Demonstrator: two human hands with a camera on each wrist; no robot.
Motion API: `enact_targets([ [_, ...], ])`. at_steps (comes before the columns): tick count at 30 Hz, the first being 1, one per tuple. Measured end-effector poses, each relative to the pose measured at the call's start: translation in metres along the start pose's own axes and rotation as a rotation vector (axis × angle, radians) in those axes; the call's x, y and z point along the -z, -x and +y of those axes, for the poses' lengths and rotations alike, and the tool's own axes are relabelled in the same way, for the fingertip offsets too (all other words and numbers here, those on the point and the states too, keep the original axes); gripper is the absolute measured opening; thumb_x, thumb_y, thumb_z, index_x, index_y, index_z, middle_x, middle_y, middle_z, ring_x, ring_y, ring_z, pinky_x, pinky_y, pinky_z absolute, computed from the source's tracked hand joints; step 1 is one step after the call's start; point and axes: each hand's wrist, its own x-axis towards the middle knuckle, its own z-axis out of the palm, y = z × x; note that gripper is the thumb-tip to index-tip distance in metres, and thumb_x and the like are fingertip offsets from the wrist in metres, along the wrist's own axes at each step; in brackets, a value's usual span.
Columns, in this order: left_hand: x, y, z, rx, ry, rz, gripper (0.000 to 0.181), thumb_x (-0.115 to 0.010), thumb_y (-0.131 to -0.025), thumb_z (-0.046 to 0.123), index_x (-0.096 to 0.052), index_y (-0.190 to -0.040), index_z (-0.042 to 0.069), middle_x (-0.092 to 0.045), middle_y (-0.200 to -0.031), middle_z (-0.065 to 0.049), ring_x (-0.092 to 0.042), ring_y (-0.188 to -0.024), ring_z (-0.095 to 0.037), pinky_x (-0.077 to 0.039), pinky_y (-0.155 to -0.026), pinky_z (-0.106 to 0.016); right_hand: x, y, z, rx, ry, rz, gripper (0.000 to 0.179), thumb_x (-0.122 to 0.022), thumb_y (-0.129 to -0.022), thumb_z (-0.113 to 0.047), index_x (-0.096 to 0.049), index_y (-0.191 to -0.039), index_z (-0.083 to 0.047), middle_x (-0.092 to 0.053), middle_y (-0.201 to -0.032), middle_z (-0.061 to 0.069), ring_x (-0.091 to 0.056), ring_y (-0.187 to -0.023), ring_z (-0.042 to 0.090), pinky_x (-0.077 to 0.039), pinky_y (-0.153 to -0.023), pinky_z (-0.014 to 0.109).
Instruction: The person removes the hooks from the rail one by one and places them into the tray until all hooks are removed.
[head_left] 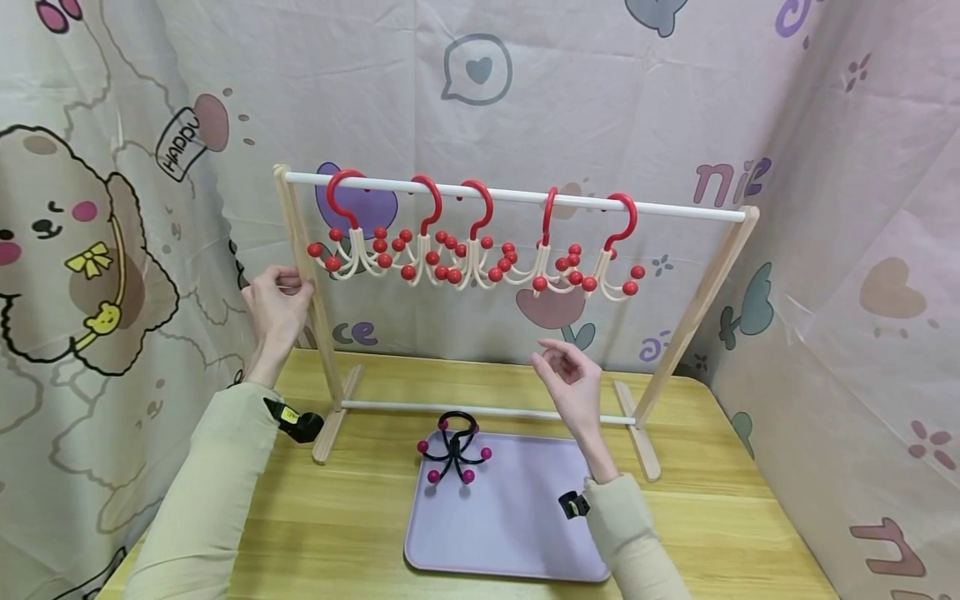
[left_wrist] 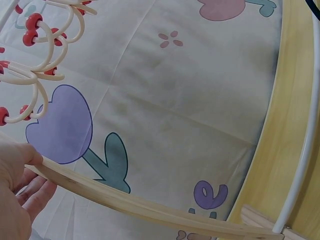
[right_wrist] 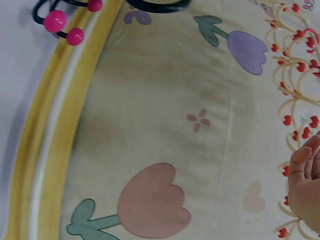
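Observation:
My left hand (head_left: 279, 304) holds the left wooden post (head_left: 318, 321) of a small garment rack; in the left wrist view its thumb lies on one side of the post (left_wrist: 125, 206) and its fingers on the other. Over the rack's white top rail (head_left: 517, 195) hang several cream multi-arm hangers (head_left: 474, 258) with red hooks and red ball tips. My right hand (head_left: 573, 379) is in the air below the hangers, fingers loosely bent, holding nothing. A black multi-arm hanger (head_left: 454, 448) with magenta ball tips lies on the lilac tray (head_left: 510, 533).
The rack's wooden feet (head_left: 637, 442) stand on a wood-grain table (head_left: 330, 525), joined by a white lower bar (head_left: 525, 412). The tray lies in front of this bar. A printed cloth curtain (head_left: 480, 125) encloses the back and both sides.

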Motion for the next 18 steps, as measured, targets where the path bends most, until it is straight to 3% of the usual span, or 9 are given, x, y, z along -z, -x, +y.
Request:
enact_targets([
  [4, 0.000, 0.000, 0.000, -0.001, -0.004, 0.003, 0.027, -0.065, -0.093, 0.012, -0.069, -0.113, -0.006, -0.074, -0.107, -0.026, -0.041, -0.064, 0.018, -0.043, -0.098, -0.041, 0.003, -0.006, -0.006, 0.037, -0.021, 0.040, 0.024, -0.071, -0.085, 0.008, -0.067, -0.109, 0.014, -0.064, -0.079, -0.009, -0.058, -0.071, 0.002, -0.048, -0.068, 0.013],
  [11, 0.000, 0.000, 0.000, -0.004, -0.017, 0.007, 0.027, -0.065, -0.093, 0.013, -0.069, -0.113, -0.005, -0.074, -0.107, -0.024, -0.042, -0.064, 0.018, -0.037, -0.083, -0.021, 0.012, -0.016, -0.017, 0.079, -0.052, 0.092, 0.027, -0.070, -0.086, 0.009, -0.063, -0.110, 0.020, -0.067, -0.081, -0.010, -0.060, -0.073, 0.001, -0.050, -0.069, 0.012],
  [18, 0.000, 0.000, -0.001, -0.002, -0.018, 0.007, 0.028, -0.065, -0.093, 0.015, -0.069, -0.113, -0.004, -0.074, -0.106, -0.025, -0.041, -0.064, 0.019, -0.036, -0.080, -0.017, 0.022, -0.028, -0.035, 0.117, -0.069, 0.162, 0.027, -0.070, -0.087, 0.005, -0.065, -0.111, 0.016, -0.068, -0.084, -0.008, -0.061, -0.076, 0.004, -0.052, -0.073, 0.013],
])
